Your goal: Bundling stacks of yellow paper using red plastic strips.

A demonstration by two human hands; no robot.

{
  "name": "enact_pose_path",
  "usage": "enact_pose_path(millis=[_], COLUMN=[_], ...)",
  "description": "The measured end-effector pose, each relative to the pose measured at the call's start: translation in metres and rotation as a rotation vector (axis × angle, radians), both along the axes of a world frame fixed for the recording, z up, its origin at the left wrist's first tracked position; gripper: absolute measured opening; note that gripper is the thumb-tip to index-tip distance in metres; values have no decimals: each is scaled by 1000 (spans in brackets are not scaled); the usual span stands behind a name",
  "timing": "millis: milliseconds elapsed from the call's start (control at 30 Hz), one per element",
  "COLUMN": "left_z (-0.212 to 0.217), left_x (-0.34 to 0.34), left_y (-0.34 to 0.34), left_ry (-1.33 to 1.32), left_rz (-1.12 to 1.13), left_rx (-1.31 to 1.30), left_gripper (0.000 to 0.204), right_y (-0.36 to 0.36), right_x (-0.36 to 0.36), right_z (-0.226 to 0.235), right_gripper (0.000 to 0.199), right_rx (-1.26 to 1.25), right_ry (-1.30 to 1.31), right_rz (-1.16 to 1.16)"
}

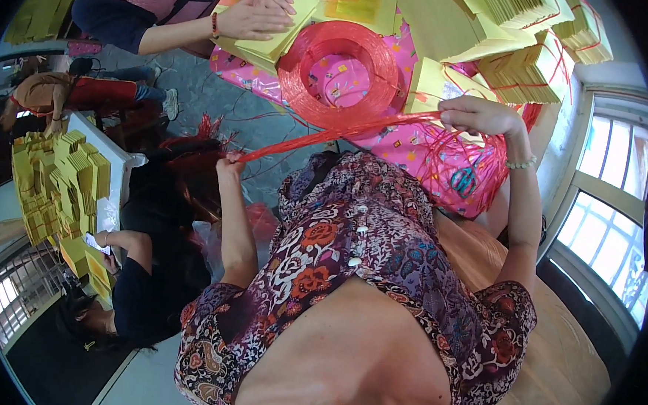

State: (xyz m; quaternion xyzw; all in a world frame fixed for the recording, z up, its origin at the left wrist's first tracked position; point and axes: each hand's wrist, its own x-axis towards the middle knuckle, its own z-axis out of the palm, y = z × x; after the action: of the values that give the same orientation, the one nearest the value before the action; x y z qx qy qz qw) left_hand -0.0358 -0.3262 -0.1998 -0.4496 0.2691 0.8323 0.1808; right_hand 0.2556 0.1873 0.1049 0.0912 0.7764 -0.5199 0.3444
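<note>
A bundle of thin red plastic strings (320,136) is stretched in front of me between both hands. My left hand (230,164) is closed round its left end, where loose strands hang beyond the fist. At the right end, my right hand (478,115) grips the bundle, with its fingers bent over the strands. More loose red strings drop from near that hand onto the pink patterned table cover (387,148). Just beyond the bundle, a large coil of red plastic string (296,72) lies flat on the cover.
Across the table a person's hands (257,16) press on a stack of yellow paper (270,51). Tied yellow paper bundles (521,73) stand at the far right. A small teal round object (462,181) sits among strings. At left, people work by a table piled with yellow paper (66,179).
</note>
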Motion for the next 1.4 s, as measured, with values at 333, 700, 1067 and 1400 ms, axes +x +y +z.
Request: enact_pose_path(millis=[333, 700, 1067, 1400], left_z=[129, 228, 122, 198], left_x=[62, 127, 57, 70], left_y=[153, 232, 91, 186], left_ry=[1470, 1595, 1224, 1706], left_rz=[-683, -1334, -901, -1101], left_rx=[-1846, -1062, -1665, -1367], left_gripper=[49, 26, 47, 36], right_y=[-59, -56, 5, -75], right_x=[-63, -74, -18, -85], right_z=[-29, -29, -18, -28], right_gripper=[35, 37, 32, 38], right_rx=[249, -45, -116, 121], right_ry=[449, 487, 27, 474], right_rz=[248, 358, 95, 234])
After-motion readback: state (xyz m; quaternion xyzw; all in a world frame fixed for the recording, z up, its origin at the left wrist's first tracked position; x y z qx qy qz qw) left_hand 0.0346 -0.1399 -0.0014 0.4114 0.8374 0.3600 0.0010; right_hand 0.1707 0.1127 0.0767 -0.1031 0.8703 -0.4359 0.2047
